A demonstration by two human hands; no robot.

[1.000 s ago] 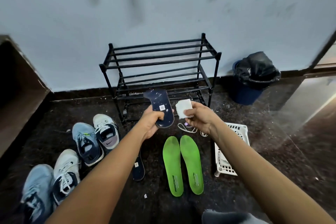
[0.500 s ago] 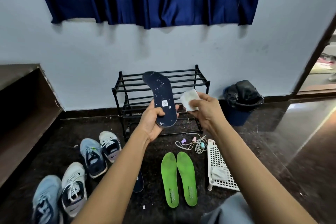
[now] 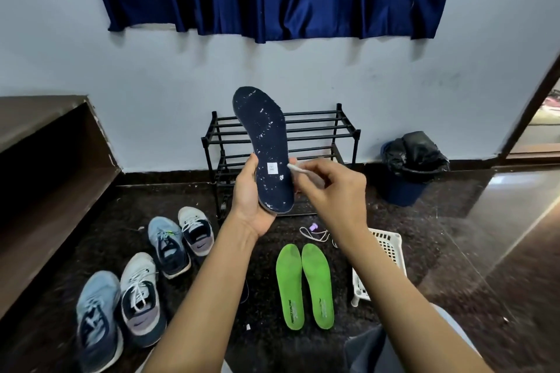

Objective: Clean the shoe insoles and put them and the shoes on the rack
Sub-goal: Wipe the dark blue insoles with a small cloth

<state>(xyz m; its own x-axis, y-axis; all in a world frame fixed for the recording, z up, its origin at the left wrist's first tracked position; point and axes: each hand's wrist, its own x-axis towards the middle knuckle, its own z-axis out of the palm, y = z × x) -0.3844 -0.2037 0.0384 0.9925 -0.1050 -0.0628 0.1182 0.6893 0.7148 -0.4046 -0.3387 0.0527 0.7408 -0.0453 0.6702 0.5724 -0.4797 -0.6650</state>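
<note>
Your left hand (image 3: 253, 200) grips navy insole (image 3: 266, 148) upright | your right hand (image 3: 330, 188) pinches white wipe (image 3: 298, 169) at its edge

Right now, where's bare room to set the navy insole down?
The rack has bare upper bars. Open floor lies right of the white basket, toward the bin. Crowded: four shoes at left, green insoles and cords mid-floor.

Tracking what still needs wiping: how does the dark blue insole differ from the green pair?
The dark blue insole is held upright in the left hand; the green insoles lie flat on the floor. The blue one is speckled with white bits; the green show none. The right hand holds a white wipe at its edge; nothing touches the green. None is on the rack.
</note>
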